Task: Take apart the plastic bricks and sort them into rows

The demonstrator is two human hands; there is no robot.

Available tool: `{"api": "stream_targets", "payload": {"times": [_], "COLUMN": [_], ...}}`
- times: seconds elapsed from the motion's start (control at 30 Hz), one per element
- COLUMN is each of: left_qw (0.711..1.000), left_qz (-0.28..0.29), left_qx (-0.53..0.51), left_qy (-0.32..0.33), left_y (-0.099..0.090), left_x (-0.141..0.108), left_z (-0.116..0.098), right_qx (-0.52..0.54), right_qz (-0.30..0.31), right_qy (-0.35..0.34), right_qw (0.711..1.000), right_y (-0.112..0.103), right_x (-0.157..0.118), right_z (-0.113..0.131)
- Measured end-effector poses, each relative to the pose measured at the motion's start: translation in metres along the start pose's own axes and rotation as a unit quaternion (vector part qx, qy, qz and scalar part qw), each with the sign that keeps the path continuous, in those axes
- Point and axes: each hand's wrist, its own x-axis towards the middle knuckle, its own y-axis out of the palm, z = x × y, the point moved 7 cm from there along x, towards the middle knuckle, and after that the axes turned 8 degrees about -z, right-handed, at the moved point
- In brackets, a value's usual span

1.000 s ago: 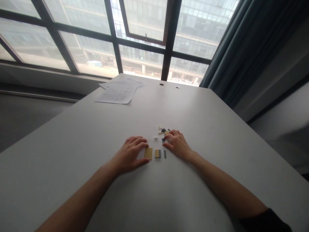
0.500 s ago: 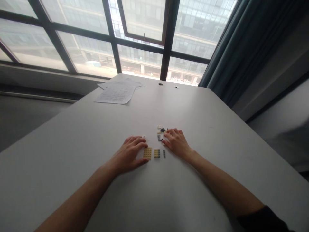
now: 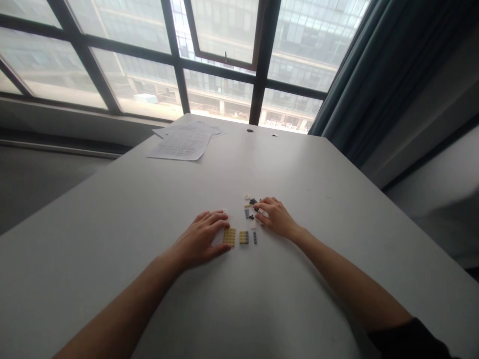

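Note:
My left hand (image 3: 204, 237) rests on the table, thumb and fingers spread around the left side of a tan studded plate (image 3: 229, 237). Just right of that plate lies a smaller tan and grey piece (image 3: 243, 237), and beside it a narrow dark grey strip (image 3: 255, 237). My right hand (image 3: 276, 217) is over the right side of a group of small loose pieces, its fingers apart. In that group are a grey piece (image 3: 247, 214), black pieces (image 3: 253, 201) and a white piece (image 3: 247, 197). Some pieces are partly hidden under the right fingers.
Printed papers (image 3: 183, 142) lie on the far left of the white table (image 3: 239, 169). Two small round spots are near its far edge. Beyond stand large windows (image 3: 220, 94), with a dark curtain (image 3: 352, 85) at the right.
My right hand has shifted slightly, and its fingers have lifted off a little, uncovering a white piece below the black one. My left hand stays at the tan plate.

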Motion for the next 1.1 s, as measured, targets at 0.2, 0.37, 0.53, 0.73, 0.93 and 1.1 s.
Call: {"api": "stream_targets", "payload": {"times": [0.2, 0.37, 0.53, 0.73, 0.93, 1.1], "left_qw": [1.0, 1.0, 1.0, 1.0, 1.0, 0.999], "left_qz": [-0.007, -0.014, -0.008, -0.012, -0.008, -0.044], "left_qx": [0.007, 0.003, 0.003, 0.0, 0.003, 0.018], "left_qy": [0.003, 0.003, 0.001, -0.003, 0.005, 0.022], "left_y": [-0.001, -0.002, -0.002, -0.003, -0.001, -0.008], "left_x": [0.0, 0.0, 0.0, 0.001, 0.0, 0.005], "left_z": [0.0, 0.0, -0.001, -0.002, 0.001, -0.011], "right_qx": [-0.012, -0.041, -0.007, 0.166, 0.49, 0.294], "right_qz": [0.026, 0.031, 0.007, -0.06, -0.054, -0.023], "right_qy": [0.026, 0.043, 0.061, 0.116, 0.245, 0.116], "right_qw": [0.999, 0.998, 0.998, 0.978, 0.835, 0.948], "right_y": [0.016, 0.019, 0.017, 0.007, 0.005, -0.023], "right_x": [0.014, 0.022, 0.023, 0.017, -0.007, -0.035], "right_z": [0.01, 0.014, 0.009, -0.005, -0.029, -0.013]}}
